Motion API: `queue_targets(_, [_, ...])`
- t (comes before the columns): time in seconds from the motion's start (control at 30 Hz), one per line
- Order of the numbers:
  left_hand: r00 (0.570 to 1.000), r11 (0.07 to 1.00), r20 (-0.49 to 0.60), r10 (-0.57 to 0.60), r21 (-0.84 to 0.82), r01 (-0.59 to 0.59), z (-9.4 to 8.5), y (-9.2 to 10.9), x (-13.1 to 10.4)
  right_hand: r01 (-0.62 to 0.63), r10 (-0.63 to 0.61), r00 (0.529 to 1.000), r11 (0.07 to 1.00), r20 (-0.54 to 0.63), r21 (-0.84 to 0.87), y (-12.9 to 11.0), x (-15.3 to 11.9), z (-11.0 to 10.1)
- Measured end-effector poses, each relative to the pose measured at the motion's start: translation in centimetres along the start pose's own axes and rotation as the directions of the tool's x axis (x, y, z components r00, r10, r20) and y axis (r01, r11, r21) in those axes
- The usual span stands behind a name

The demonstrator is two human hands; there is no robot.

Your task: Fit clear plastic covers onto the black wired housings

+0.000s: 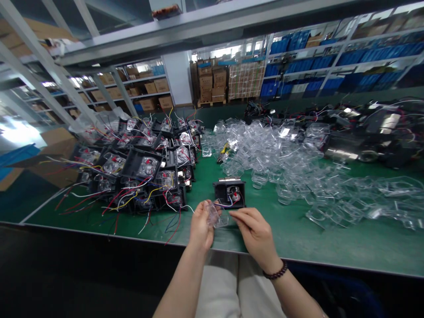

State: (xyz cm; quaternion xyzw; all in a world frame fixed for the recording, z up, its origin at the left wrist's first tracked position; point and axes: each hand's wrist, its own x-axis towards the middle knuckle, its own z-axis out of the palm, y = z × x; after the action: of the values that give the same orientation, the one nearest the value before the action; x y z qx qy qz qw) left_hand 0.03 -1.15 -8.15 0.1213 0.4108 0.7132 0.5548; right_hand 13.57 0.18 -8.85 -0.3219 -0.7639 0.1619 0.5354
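Head view: a clear plastic piece [223, 221] is resting at six o'clock, the left hand [200, 224] pinching it, ideally lightly by its edges. At its three o'clock the right hand [255, 227] is pressing fingertips together, contents unclear; a black housing [220, 192] is lying towards one.

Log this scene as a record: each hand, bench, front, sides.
left_hand: left hand holding clear plastic part
right_hand: right hand beside it, fingers pinched; contents unclear
bench: green tabletop
front: one black housing, just beyond the hands
left_side: piled, wired black housings
right_side: heap of clear plastic pieces
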Motion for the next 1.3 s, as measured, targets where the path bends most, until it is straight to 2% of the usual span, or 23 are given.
queue_targets(0.07, [1.000,0.998,0.030,0.001,0.057,-0.003,0.1,-0.1,-0.3,-0.047,0.046,0.995,0.999,-0.091,-0.016,-0.2,-0.1,-0.1])
queue_targets(0.13, [0.998,0.991,0.066,0.011,0.134,-0.020,0.3,-0.1,-0.6,-0.070,0.066,0.990,0.997,-0.122,-0.034,-0.4,0.0,-0.2])
queue_targets(0.3, [0.991,0.969,0.126,0.037,0.239,-0.066,0.6,0.0,-1.3,-0.088,0.079,0.992,0.992,-0.097,-0.096,-0.7,0.3,-0.4])
queue_targets(0.6, [0.984,0.956,0.165,0.074,0.268,-0.117,0.5,0.0,-1.5,-0.067,0.062,0.996,0.994,-0.067,-0.089,-0.6,0.1,-0.3])
queue_targets(0.77, [0.979,0.950,0.175,0.101,0.276,-0.148,0.2,-0.3,-1.4,-0.066,0.053,0.993,0.991,-0.108,-0.117,-0.3,0.0,-0.3])
queue_targets(0.9, [0.972,0.931,0.175,0.157,0.303,-0.205,0.0,-0.5,-1.2,-0.125,0.121,0.985,0.992,-0.121,-0.026,-0.2,-0.2,-0.3])
queue_targets(1.07, [0.974,0.933,0.181,0.139,0.307,-0.190,-0.1,-0.6,-1.4,-0.255,0.259,0.955,0.966,-0.147,0.041,-0.4,-0.3,-0.3])
queue_targets(1.17, [0.970,0.919,0.178,0.169,0.327,-0.220,0.0,-0.5,-1.7,-0.256,0.260,0.957,0.965,-0.129,0.051,-0.5,-0.4,-0.4])
queue_targets(1.3, [0.962,0.889,0.195,0.190,0.382,-0.253,0.2,-0.5,-2.0,-0.200,0.204,0.975,0.978,-0.083,0.059,-0.6,-0.4,-0.5])
